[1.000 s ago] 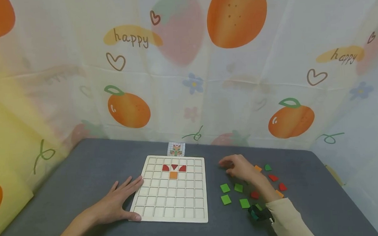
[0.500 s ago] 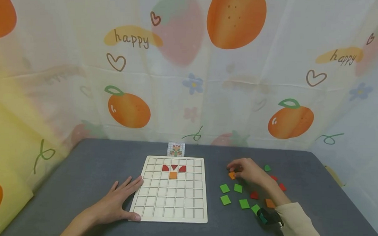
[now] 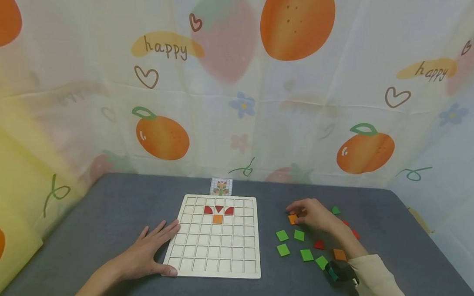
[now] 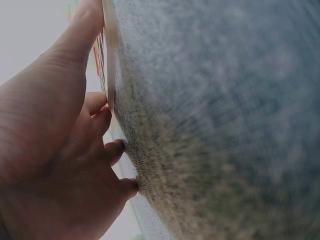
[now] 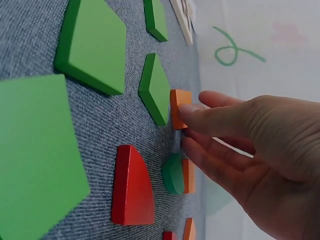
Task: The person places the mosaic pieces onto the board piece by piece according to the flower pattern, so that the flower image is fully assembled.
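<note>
Now the right hand (image 3: 310, 215), farther left a second ago, pinches a loose orange tile (image 3: 291, 219), seemingly securing it; the left hand (image 3: 146, 255), outspread, touches the grid board (image 3: 216, 253).

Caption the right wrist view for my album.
Fingers pinch an orange square tile near green square tiles and a red curved tile.

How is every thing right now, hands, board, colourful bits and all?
Board, flat, mostly bare
Left hand, spread, touching the board
Orange tile, pinched, can't tell if lifted
Right hand, pinching that tile
Three red pieces, in the grid
Orange square, in the grid
Green squares, loose on the table
Picture card, picture side showing
</note>
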`<state>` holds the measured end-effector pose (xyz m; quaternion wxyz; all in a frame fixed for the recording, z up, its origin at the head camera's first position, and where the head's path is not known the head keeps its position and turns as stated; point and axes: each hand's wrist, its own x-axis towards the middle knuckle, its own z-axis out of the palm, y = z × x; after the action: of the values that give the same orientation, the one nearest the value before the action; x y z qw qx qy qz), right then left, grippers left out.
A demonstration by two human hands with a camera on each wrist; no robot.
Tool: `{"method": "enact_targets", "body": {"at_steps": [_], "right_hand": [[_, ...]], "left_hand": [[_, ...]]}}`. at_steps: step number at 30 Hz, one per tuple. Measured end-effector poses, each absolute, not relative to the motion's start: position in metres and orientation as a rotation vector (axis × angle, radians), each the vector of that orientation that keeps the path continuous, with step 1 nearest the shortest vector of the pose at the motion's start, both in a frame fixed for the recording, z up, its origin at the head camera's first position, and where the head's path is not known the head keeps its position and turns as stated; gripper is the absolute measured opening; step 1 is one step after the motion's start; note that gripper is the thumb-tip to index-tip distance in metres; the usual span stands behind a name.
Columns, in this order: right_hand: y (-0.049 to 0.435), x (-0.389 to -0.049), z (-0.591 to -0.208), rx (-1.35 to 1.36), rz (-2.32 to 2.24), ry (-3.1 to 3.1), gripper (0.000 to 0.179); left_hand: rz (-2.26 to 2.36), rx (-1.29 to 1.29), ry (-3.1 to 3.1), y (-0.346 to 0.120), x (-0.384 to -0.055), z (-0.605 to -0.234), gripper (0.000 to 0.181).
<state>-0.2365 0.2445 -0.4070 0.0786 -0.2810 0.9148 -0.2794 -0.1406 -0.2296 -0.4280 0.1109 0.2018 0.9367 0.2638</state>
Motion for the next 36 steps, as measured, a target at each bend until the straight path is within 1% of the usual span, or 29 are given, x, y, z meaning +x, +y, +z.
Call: {"method": "enact_targets", "body": {"at_steps": [15,36], "right_hand": [[0.235,-0.239,-0.399,-0.92,-0.909,2.779,0.03],[0.168,-0.24,-0.398,-1.003,-1.03,2.717,0.029]], "left_hand": [[0.796,0.632,2.775,-0.23,-0.14,-0.428,0.113],[0.796,0.613,2.768,-0.23,-0.139,-0.428,0.113]]}}
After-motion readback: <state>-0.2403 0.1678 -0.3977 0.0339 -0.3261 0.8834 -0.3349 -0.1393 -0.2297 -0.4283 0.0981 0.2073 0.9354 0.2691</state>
